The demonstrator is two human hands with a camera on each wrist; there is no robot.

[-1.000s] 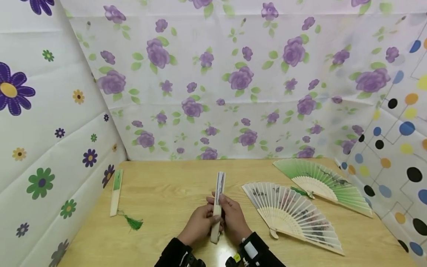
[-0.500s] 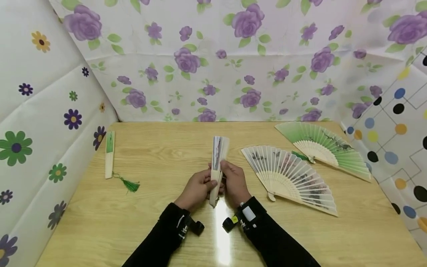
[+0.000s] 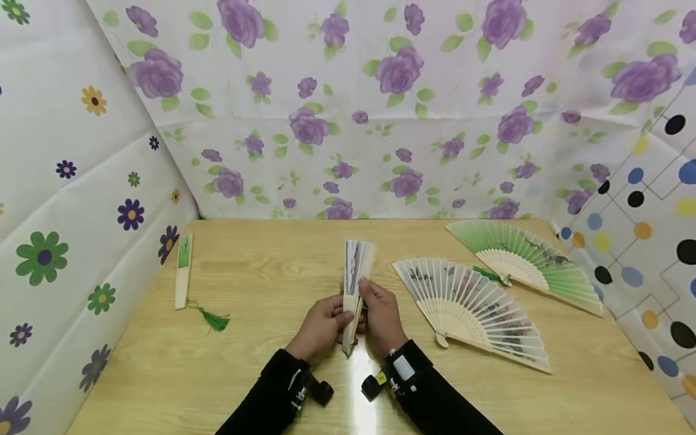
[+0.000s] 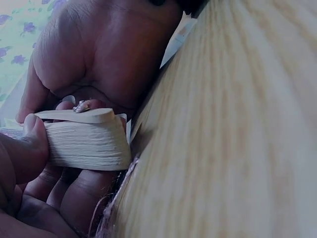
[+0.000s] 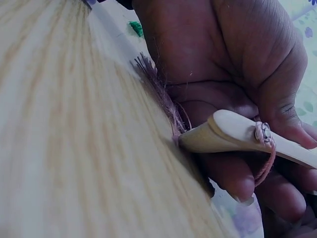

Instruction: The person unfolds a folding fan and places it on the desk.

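Both hands hold one folded paper fan [image 3: 356,284] upright over the middle of the wooden table [image 3: 272,272]. My left hand [image 3: 321,326] grips its bamboo ribs from the left, and my right hand [image 3: 380,314] pinches them from the right. The fan's top is spread slightly, showing painted leaves. In the left wrist view the stacked ribs [image 4: 84,141] lie between thumb and fingers, near the pivot rivet. The right wrist view shows the fan's pivot end [image 5: 237,131] with a pink tassel cord [image 5: 158,94] hanging onto the table.
A white fan [image 3: 473,308] lies spread open right of my hands, with a green fan [image 3: 522,260] spread open behind it. A shut fan with a green tassel [image 3: 183,272] lies at the table's left edge. Flowered sheets wall the table on three sides.
The fan's top has spread a little since a second ago. The head camera tipped down, then slightly back up; both hands keep their grip.
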